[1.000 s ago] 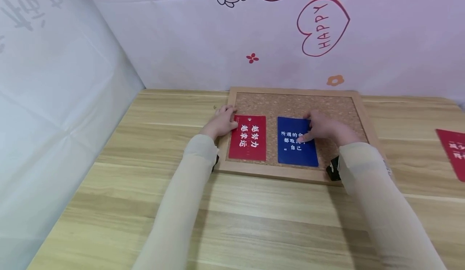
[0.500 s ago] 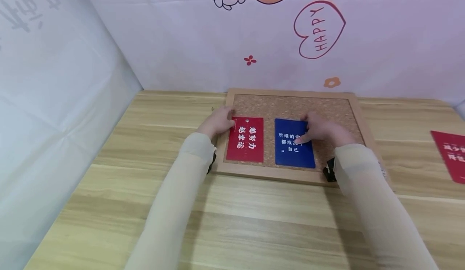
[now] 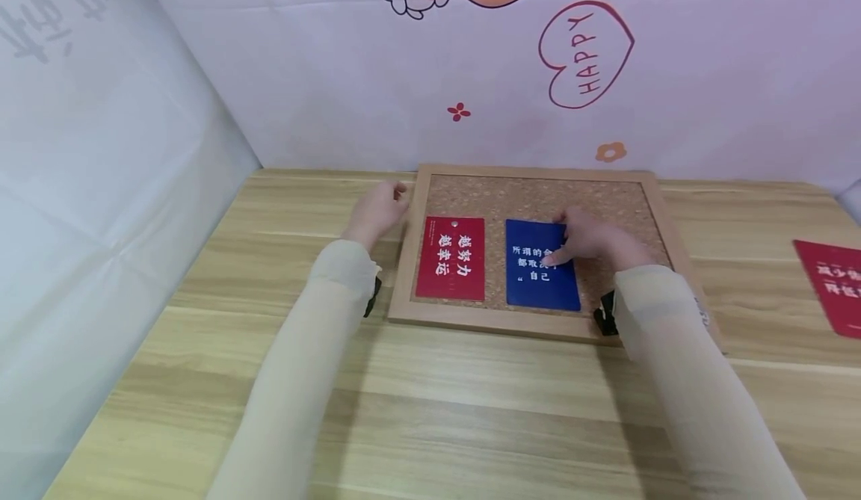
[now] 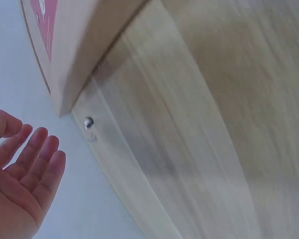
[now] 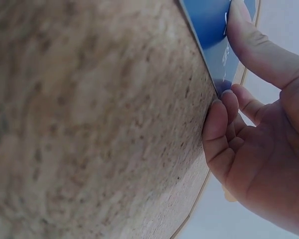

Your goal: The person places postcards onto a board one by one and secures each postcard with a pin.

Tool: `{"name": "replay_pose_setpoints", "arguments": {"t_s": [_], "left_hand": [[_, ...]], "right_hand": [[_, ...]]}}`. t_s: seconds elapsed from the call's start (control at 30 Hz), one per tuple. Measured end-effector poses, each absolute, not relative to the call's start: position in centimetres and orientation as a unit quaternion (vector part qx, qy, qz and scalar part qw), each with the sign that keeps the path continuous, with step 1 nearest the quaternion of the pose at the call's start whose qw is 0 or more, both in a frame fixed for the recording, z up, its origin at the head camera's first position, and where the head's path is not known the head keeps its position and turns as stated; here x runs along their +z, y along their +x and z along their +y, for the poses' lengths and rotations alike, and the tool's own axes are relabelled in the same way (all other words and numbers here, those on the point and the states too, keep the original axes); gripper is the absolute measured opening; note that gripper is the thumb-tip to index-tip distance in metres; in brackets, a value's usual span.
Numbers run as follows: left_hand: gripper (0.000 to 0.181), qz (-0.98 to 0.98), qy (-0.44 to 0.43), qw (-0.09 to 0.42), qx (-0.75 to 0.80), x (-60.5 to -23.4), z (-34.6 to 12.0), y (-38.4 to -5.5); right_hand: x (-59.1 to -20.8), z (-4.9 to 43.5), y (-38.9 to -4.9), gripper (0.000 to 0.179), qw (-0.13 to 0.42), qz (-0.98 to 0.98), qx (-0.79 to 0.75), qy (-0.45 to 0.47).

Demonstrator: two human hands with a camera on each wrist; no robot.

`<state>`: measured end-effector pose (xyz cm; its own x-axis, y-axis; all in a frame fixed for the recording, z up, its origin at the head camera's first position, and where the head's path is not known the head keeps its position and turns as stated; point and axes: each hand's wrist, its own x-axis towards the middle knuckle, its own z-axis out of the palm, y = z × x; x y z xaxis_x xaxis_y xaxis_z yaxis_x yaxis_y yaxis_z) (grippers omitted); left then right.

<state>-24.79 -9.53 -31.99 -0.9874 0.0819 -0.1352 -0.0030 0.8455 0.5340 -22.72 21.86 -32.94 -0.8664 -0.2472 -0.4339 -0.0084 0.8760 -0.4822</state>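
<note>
In the head view, my left hand (image 3: 378, 208) is over the table just left of the framed corkboard (image 3: 534, 325), fingers loosely bent and holding nothing. Close to its fingers in the left wrist view is a small shiny silver tack-like piece (image 4: 88, 122) on the table. A red card (image 3: 451, 259) with white lettering lies on the board's left side, a small round silvery spot near its top edge. My right hand (image 3: 590, 240) holds a blue card (image 3: 538, 291) on the cork: the thumb presses its face, and curled fingers (image 5: 217, 122) meet its corner.
Another red card (image 3: 834, 287) lies on the wooden table (image 3: 498, 410) at the far right. A white printed cloth (image 3: 336, 74) rises behind the board, and white cloth (image 3: 121, 208) also hangs at the left.
My left hand has left the red card's edge and moved left off the board, over the table. My right hand stays at the blue card. The view has shifted slightly.
</note>
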Motion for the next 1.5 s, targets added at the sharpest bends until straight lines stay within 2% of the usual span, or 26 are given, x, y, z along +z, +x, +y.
{"name": "replay_pose_setpoints", "arguments": {"t_s": [0.97,1.13,1.27,1.5], "left_hand": [[0.043,0.975,0.036,0.102,0.193,-34.6,-9.6,-24.1],[0.037,0.978,0.042,0.110,0.170,-34.6,-9.5,-24.1],[0.033,0.980,0.043,0.106,0.161,-34.7,-9.5,-24.2],[0.038,0.977,0.026,0.097,0.187,-34.7,-9.5,-24.3]], "right_hand": [[-33.1,21.9,-22.8,0.079,0.243,0.940,-0.232,-0.065],[-33.1,21.9,-22.8,0.080,0.244,0.939,-0.234,-0.067],[-33.1,22.0,-22.8,0.080,0.246,0.938,-0.236,-0.068],[-33.1,22.0,-22.8,0.078,0.246,0.938,-0.236,-0.070]]}}
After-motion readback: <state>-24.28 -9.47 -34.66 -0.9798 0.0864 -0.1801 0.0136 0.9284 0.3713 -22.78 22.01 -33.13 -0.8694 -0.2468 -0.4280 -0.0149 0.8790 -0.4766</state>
